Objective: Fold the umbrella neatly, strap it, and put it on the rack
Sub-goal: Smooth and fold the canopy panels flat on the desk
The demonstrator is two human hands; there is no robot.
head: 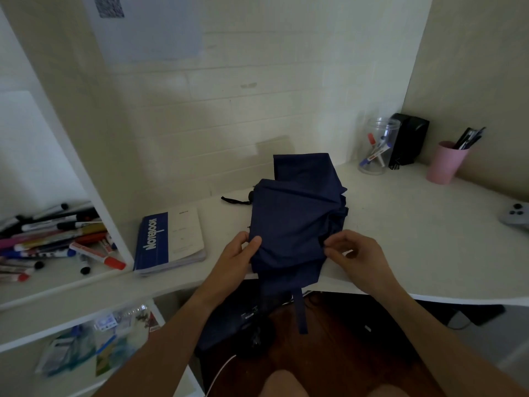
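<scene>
Both of my hands are on the navy umbrella (297, 213), which lies crumpled on the white desk (400, 224) at its front edge, its near flap spilling over that edge. My left hand (237, 253) pinches the cloth at the umbrella's left side, thumb on top and the fingers tucked behind the fabric where I cannot see them. My right hand (355, 256) has its fingers curled at the right side, fingertips pinching a fold; how much cloth they catch is hard to make out in the dark folds. The strap (302, 310) hangs loose below the desk edge, over the dim space underneath. The shaft and ribs are buried in the cloth; only a dark knob and a thin black wrist loop (234, 200) stick out toward the left rear. A blue notebook (169, 242) lies just beside the umbrella at the desk's left end, near my left hand. At the rear right corner stand a clear jar (378, 144), a black box (409, 141) and a pink cup (445, 163), well apart from the umbrella. A grey controller (515, 214) is cut off at the right edge. Open desk surface runs to the right of my right hand. Markers (57, 242) crowd the shelf on the left.
</scene>
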